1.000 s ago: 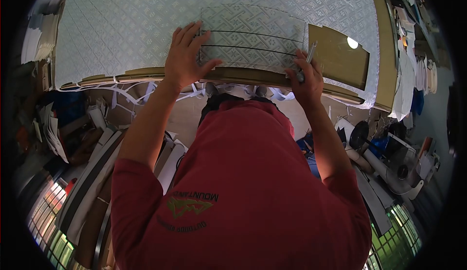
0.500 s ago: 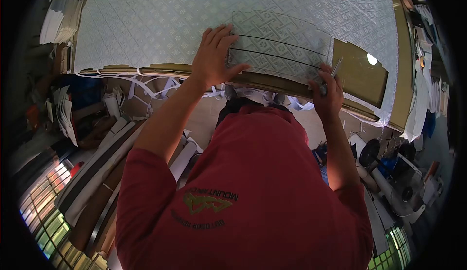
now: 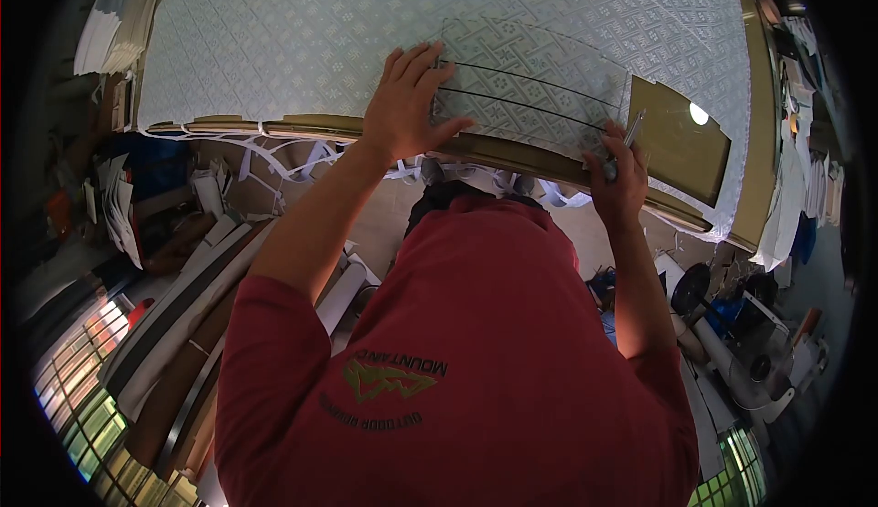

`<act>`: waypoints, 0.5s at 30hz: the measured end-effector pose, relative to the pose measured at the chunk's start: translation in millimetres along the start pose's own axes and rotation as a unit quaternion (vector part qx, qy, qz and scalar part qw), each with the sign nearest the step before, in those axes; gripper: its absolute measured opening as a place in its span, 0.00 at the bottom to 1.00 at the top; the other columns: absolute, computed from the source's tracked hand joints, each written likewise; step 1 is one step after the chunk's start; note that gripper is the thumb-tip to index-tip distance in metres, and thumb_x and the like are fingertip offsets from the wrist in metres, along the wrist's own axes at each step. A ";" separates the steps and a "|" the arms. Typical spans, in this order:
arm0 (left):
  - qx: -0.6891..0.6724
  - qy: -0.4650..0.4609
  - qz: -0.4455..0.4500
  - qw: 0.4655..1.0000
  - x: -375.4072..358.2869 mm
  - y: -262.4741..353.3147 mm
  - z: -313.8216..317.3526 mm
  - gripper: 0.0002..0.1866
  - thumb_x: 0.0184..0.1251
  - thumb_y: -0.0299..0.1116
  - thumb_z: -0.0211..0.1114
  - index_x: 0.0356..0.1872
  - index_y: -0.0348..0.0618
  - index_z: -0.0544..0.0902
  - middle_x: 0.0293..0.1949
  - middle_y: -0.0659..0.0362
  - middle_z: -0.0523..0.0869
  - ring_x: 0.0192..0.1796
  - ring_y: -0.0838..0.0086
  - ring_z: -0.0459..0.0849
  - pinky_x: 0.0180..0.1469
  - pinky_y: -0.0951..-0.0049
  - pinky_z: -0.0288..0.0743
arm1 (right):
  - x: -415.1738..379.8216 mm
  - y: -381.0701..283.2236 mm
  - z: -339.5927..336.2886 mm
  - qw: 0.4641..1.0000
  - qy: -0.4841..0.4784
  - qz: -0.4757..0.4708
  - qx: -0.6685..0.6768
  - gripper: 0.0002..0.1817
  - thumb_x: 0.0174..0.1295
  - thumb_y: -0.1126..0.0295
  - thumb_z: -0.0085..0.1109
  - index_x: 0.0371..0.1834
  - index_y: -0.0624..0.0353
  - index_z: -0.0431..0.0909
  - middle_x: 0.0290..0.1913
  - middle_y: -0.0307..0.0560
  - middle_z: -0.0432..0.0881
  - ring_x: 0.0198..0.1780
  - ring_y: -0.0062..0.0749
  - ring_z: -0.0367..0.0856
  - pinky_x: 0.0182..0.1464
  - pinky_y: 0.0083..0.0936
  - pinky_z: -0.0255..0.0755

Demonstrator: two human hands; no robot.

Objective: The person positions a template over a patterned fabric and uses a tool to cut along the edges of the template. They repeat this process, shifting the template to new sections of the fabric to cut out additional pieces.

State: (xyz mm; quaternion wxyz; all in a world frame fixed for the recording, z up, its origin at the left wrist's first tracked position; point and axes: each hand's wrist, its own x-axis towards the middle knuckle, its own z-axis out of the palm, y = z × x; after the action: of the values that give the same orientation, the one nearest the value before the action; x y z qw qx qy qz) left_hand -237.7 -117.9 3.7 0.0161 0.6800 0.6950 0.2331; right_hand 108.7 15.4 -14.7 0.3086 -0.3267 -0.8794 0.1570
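**Two hands at the near edge of a patterned sheet**

The left hand [image 3: 404, 105] lies palm down with its fingers spread, thumb apart from the rest, at the left end of a lined panel [image 3: 530, 93]. The right hand [image 3: 622, 178] is closed around a slim silver tool [image 3: 635, 128], whose tip points up and slightly right, at the panel's lower right corner. What the tip touches cannot be told.

The panel sits in the upper middle of the frame, between the hands, with two black lines running along it and a gently curved upper edge. Around it the pale patterned sheet [image 3: 302, 41] covers most of the table [image 3: 681, 141], leaving an olive-brown patch bare to the right of the tool, with a bright round glare on it.

White strips [image 3: 267, 161] trail under the table's near edge. A red shirt [image 3: 457, 324] fills the lower middle of the frame. Stacked white sheets [image 3: 128, 32] stand at upper left, long rolls [image 3: 183, 315] lean at lower left, and white papers [image 3: 788, 196] hang at the right. A gridded window [image 3: 87, 352] glows at lower left.
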 end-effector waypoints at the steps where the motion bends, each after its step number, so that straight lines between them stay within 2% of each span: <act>1: 0.000 0.001 0.001 1.000 -0.3 -0.5 0.2 0.42 0.55 0.59 0.81 0.64 0.41 0.82 0.75 0.44 0.75 0.79 0.48 0.69 0.83 0.41 0.55 | 0.2 0.1 -0.3 1.000 0.001 -0.002 0.000 0.19 0.58 0.72 0.78 0.51 0.59 0.81 0.61 0.58 0.89 0.67 0.56 0.84 0.68 0.43 0.77; 8: -0.005 0.008 0.012 1.000 0.6 -1.4 1.1 0.40 0.53 0.54 0.84 0.63 0.42 0.83 0.74 0.46 0.76 0.78 0.48 0.70 0.81 0.40 0.58 | 0.1 0.0 -1.2 1.000 0.002 -0.001 -0.015 0.21 0.58 0.71 0.79 0.52 0.56 0.80 0.62 0.55 0.89 0.66 0.56 0.85 0.67 0.43 0.77; 15: -0.007 0.011 0.014 1.000 1.8 0.3 0.7 0.38 0.53 0.53 0.84 0.61 0.41 0.83 0.74 0.46 0.76 0.77 0.48 0.71 0.80 0.40 0.59 | -0.8 0.1 0.3 1.000 0.012 0.000 -0.013 0.21 0.56 0.72 0.79 0.52 0.55 0.80 0.62 0.54 0.89 0.65 0.54 0.85 0.66 0.42 0.78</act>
State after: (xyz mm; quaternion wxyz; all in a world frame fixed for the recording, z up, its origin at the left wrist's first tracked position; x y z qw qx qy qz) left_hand -237.3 -115.9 3.7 0.0101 0.6871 0.6838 0.2454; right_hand 109.1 14.9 -15.3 0.3146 -0.3328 -0.8777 0.1413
